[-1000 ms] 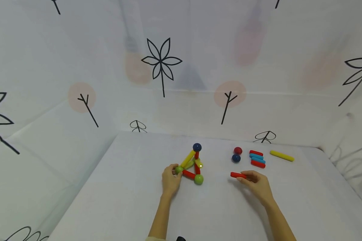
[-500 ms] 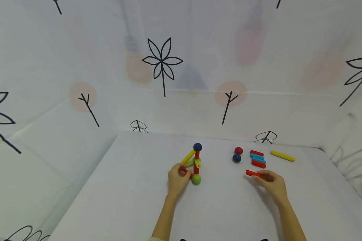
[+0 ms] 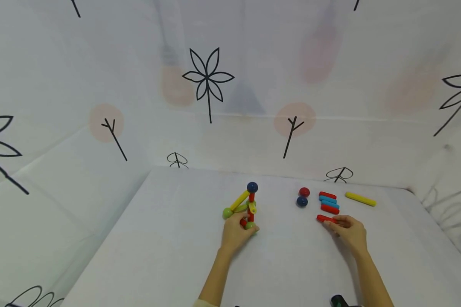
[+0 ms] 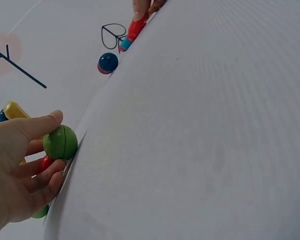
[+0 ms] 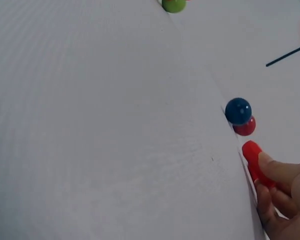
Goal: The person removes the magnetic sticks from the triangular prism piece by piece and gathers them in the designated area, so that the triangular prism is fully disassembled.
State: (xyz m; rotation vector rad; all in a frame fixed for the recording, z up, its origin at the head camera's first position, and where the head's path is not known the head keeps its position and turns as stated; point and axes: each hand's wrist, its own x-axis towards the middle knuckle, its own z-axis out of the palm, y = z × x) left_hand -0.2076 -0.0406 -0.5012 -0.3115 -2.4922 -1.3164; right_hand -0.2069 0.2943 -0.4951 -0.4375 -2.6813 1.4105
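Dark object (image 3: 339,301): bottom edge of the head view, right of middle, cut off.
Left hand (image 3: 235,235): just below centre, clamped on the green ball (image 4: 61,142); only the left wrist view shows the ball's seam, with the thumb above and fingers below.
Right hand (image 3: 350,234): right of middle, well apart from the left, pinching the red stick (image 3: 324,218); the right wrist view shows the stick's blunt free end clearly.
Red stick's axis: nearly level in the head view, free end left and slightly up; upper left to lower right in the right wrist view.
Model (image 3: 239,200): centre; its yellow bar slants from a top blue ball (image 3: 252,187) down left to a second green ball (image 3: 227,213).
Loose balls (image 3: 301,201): right of centre, one blue, one red.
Stick row (image 3: 328,205): beyond the right hand, two red, two blue; the head view alone shows the yellow stick (image 3: 360,199) at its right.
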